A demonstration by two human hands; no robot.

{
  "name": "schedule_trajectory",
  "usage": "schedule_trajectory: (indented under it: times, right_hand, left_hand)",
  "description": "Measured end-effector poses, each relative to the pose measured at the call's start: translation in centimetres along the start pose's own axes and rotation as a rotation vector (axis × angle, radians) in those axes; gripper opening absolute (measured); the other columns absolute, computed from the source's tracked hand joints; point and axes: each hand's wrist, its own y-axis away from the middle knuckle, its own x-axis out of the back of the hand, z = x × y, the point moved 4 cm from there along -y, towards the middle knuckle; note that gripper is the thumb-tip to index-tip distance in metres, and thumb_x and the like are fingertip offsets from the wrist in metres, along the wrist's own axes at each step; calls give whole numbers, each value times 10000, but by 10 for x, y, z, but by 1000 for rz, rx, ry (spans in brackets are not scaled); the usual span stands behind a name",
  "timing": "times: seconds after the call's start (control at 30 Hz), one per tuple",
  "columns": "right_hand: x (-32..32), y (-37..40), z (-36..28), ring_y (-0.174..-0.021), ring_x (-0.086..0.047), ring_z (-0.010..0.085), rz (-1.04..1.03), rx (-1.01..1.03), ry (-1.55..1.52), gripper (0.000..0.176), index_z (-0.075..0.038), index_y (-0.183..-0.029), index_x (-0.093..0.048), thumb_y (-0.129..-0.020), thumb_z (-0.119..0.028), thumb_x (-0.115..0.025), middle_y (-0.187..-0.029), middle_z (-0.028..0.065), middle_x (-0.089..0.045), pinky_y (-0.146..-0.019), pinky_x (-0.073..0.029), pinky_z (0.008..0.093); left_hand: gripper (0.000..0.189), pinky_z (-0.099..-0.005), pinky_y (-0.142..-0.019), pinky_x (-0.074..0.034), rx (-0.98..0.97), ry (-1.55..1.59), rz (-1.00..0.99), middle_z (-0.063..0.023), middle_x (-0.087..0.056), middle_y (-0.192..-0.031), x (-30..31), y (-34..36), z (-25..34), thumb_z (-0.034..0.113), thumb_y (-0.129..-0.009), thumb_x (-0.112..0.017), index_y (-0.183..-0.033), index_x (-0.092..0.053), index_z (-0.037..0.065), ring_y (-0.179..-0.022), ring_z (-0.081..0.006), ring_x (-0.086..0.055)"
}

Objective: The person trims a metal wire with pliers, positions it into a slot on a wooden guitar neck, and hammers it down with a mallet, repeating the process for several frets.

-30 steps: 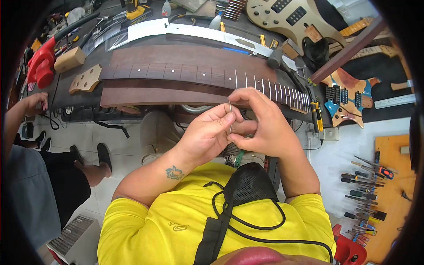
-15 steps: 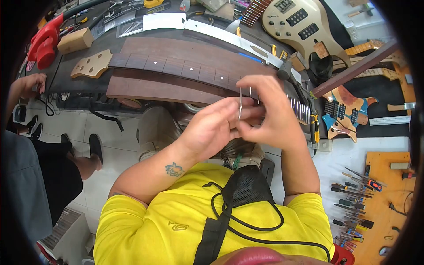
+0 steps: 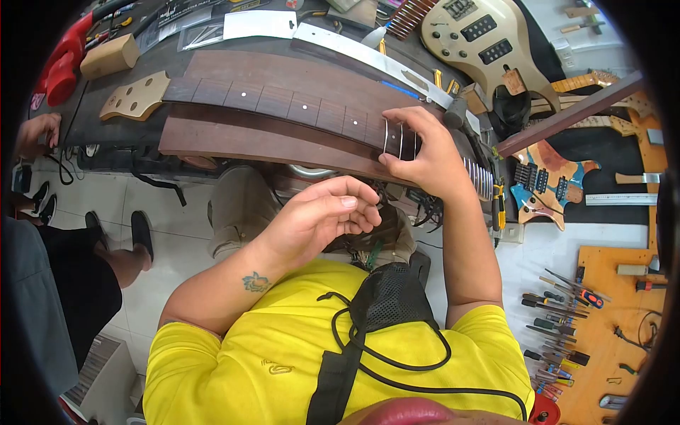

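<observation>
A dark guitar neck (image 3: 276, 103) with dot inlays and a pale headstock (image 3: 134, 97) lies across the bench. My right hand (image 3: 428, 152) arches over its right part, fingertips at the far edge and thumb at the near edge. Between them a thin silver fret wire (image 3: 385, 136) spans the fretboard, gripped at both ends. More fret wires (image 3: 476, 177) cross the fretboard to the right, partly hidden by my hand. My left hand (image 3: 329, 209) hovers in front of the bench, fingers loosely curled, with nothing visible in it.
Under the neck is a brown board (image 3: 234, 140). A steel straightedge (image 3: 354, 53) and a hammer (image 3: 460, 113) lie behind. A gold guitar body (image 3: 489, 42) and a blue-brown guitar (image 3: 549, 184) are at right. Another person's hand (image 3: 41, 129) rests at the left edge.
My right hand has moved up with the fret wire, from beside my left hand to the fretboard. My left hand has drawn down and left, its fingers curling.
</observation>
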Motion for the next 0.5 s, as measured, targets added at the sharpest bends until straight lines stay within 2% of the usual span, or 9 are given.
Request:
schedule_trajectory:
  times: [0.17,0.23,0.3,0.33,0.37,0.43,0.47,0.5]
  right_hand:
    - [1,-1,-4,-1136,-695,296,8,2,24,650,-37,-1315,-716,-710,-192,-894,-1218,132,-721,-1028,-538,388]
    - [2,-2,-6,-1197,-667,350,-21,-39,2,649,-29,-1302,-729,-711,-237,-899,-1224,162,-720,-1071,-524,433]
    - [1,-2,-6,-1201,-669,352,-16,-41,-5,649,-27,-1303,-730,-712,-237,-899,-1228,164,-722,-1072,-524,434]
    - [0,-2,-5,-1205,-671,355,-13,-40,-13,650,-25,-1303,-732,-712,-237,-899,-1231,165,-723,-1072,-524,434]
    - [0,-1,-4,-1205,-671,355,-12,-43,-13,650,-25,-1303,-732,-712,-237,-899,-1231,165,-723,-1072,-524,434]
    - [-2,-1,-2,-1205,-674,356,1,-46,-22,654,-20,-1304,-733,-710,-238,-895,-1236,165,-724,-1067,-529,434]
    - [-2,0,-2,-1205,-674,356,5,-45,-24,654,-20,-1304,-733,-710,-238,-895,-1236,165,-724,-1067,-529,434]
    - [-2,0,-2,-1201,-675,356,7,-46,-32,654,-18,-1303,-734,-709,-242,-891,-1238,165,-724,-1063,-533,433]
  left_hand:
    - [381,-395,-1054,-515,-13,1,-43,-129,-714,-1199,-3,-2,2,248,-1058,-601,-1333,-630,-14,-1145,-233,-683]
    - [368,-398,-1046,-518,-14,-1,-65,-124,-713,-1200,-9,-2,6,229,-1051,-620,-1330,-630,-11,-1140,-230,-682]
    - [290,-399,-1017,-525,-134,-640,-17,-141,-711,-1187,-21,1,20,133,-1017,-657,-1274,-658,1,-1116,-239,-685]
    - [281,-438,-1006,-524,-363,-1137,-14,-144,-709,-1182,-31,3,36,40,-929,-710,-1210,-696,26,-1117,-299,-678]
    - [281,-438,-1006,-524,-361,-1138,-17,-144,-709,-1182,-32,-2,44,40,-929,-710,-1210,-696,26,-1117,-299,-678]
    - [327,-503,-1025,-511,-979,-1970,100,-144,-699,-1199,-46,-10,67,50,-847,-747,-1173,-719,45,-1144,-360,-659]
    - [405,-557,-1104,-481,-951,-2019,153,-149,-702,-1314,-40,-20,71,80,-827,-762,-1231,-738,88,-1271,-389,-637]
    - [405,-557,-1104,-481,-956,-2025,150,-149,-702,-1314,-38,-27,74,80,-827,-762,-1231,-738,88,-1271,-389,-637]
